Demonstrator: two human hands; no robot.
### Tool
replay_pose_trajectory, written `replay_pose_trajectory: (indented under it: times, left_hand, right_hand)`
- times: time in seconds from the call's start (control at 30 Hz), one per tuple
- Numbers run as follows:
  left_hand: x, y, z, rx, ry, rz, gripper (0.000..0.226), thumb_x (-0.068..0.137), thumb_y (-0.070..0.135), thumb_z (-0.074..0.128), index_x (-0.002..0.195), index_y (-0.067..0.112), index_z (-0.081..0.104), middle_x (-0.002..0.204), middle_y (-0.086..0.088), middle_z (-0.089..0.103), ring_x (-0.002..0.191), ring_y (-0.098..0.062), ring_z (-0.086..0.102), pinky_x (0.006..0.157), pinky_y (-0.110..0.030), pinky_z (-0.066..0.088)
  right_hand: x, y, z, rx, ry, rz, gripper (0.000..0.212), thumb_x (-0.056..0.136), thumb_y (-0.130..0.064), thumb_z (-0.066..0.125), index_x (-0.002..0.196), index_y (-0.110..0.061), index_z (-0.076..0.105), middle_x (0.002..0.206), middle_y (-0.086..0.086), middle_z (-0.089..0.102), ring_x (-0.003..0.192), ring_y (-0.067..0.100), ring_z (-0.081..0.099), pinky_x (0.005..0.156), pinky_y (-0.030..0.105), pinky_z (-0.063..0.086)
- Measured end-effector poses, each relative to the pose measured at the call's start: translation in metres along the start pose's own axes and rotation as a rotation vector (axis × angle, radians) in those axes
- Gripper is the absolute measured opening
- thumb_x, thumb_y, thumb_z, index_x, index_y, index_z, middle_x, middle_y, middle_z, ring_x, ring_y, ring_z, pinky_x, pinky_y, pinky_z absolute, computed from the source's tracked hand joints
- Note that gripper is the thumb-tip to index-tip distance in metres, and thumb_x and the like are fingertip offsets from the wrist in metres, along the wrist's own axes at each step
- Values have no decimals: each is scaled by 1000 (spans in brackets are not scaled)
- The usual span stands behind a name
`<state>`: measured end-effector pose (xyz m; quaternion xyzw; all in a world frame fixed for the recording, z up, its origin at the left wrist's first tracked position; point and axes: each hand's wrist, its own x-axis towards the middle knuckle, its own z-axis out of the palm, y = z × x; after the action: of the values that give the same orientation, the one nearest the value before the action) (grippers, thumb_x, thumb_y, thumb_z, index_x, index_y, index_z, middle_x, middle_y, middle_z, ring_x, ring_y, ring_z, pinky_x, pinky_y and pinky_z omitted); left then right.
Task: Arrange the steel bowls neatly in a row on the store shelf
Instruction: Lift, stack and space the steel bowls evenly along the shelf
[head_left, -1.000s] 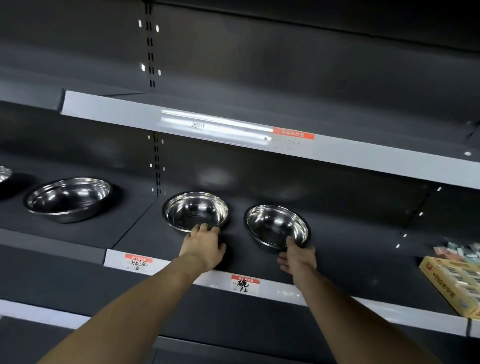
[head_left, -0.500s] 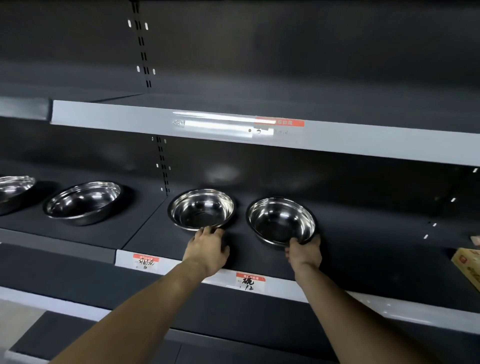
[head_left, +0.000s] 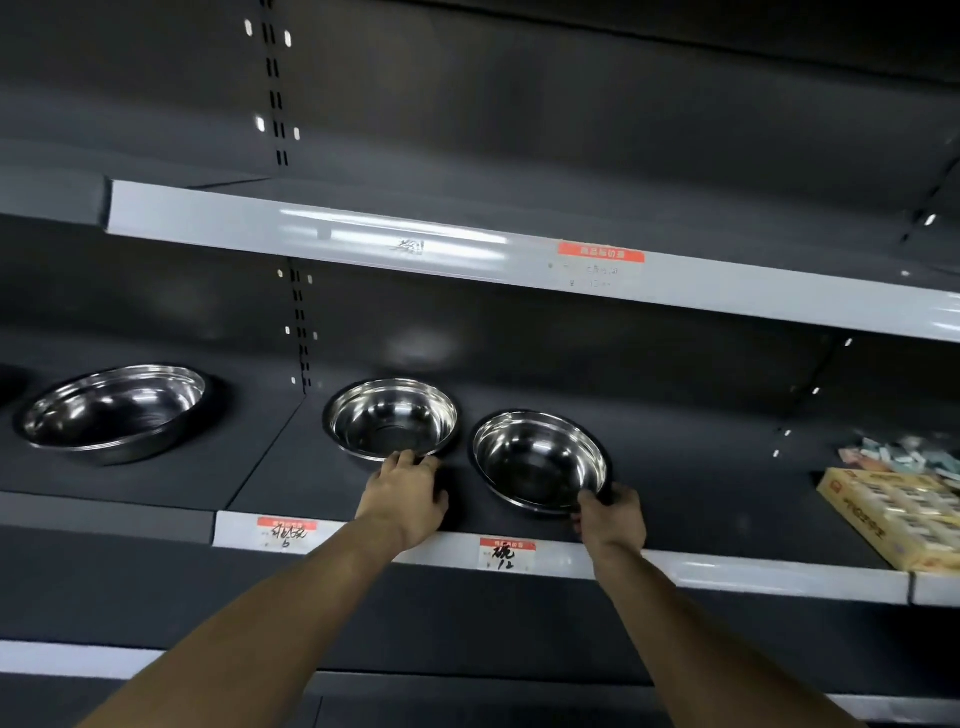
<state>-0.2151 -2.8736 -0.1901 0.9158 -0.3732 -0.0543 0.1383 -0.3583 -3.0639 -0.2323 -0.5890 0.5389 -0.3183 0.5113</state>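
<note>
Two small steel bowls stand side by side on the dark shelf (head_left: 701, 499). My left hand (head_left: 408, 496) grips the near rim of the left small bowl (head_left: 390, 418), which sits flat. My right hand (head_left: 613, 517) pinches the near right rim of the right small bowl (head_left: 539, 460), which tilts toward me with its front edge close to the shelf lip. A larger steel bowl (head_left: 117, 410) rests on the neighbouring shelf section to the left.
An upper shelf edge (head_left: 467, 249) with a red price label hangs over the bowls. Price tags (head_left: 506, 553) line the front lip. A yellow box of packets (head_left: 898, 514) sits at the right end; bare dark shelf lies between it and the bowls.
The right small bowl has come forward and to the right, tilted toward me, as my right hand shifted to its right rim. My left hand stays on the left bowl.
</note>
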Motion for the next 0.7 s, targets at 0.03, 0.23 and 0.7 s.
replay_pose_trajectory:
  times: [0.03,0.23,0.7]
  left_hand:
    - [-1,-4,0,-3,-6,13,53,96,35,49,146,19,41,149,-7,39,142,-26,30,114,-39,35]
    - [-9,-20,1,27,-42,88,55,95,36,50,147,22,39,150,-6,37,142,-27,30,114,-40,32]
    - [-18,-25,-12,87,-48,105,55,95,36,49,147,22,39,150,-6,37,142,-28,30,116,-40,30]
  right_hand:
    - [-6,-1,-1,-28,18,-8,40,92,-18,62,131,-12,54,92,13,73,56,15,63,41,20,47]
    - [-24,-4,-11,-185,10,-35,37,93,-19,51,127,-13,64,104,17,72,89,32,64,92,48,54]
    - [-27,-7,-9,-239,22,-64,45,99,-16,40,141,-21,55,128,12,66,115,38,60,96,37,45]
